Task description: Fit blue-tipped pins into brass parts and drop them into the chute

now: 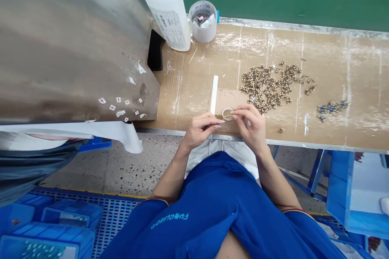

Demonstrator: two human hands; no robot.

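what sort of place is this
Probably a small-parts assembly workshop: a cardboard-covered workbench with a heap of small metal parts, a large white bottle, and blue plastic bins on the left.

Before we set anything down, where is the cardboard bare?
Between the metal surface and white strip, beyond the left hand; also right of the blue pieces. Crowded: the brass pile beside the right hand, and around the bottle.

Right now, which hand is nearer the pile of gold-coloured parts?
Right. The right hand is at the near-left edge of the pile of gold-coloured parts; the left hand is farther left, beyond the small white ring.
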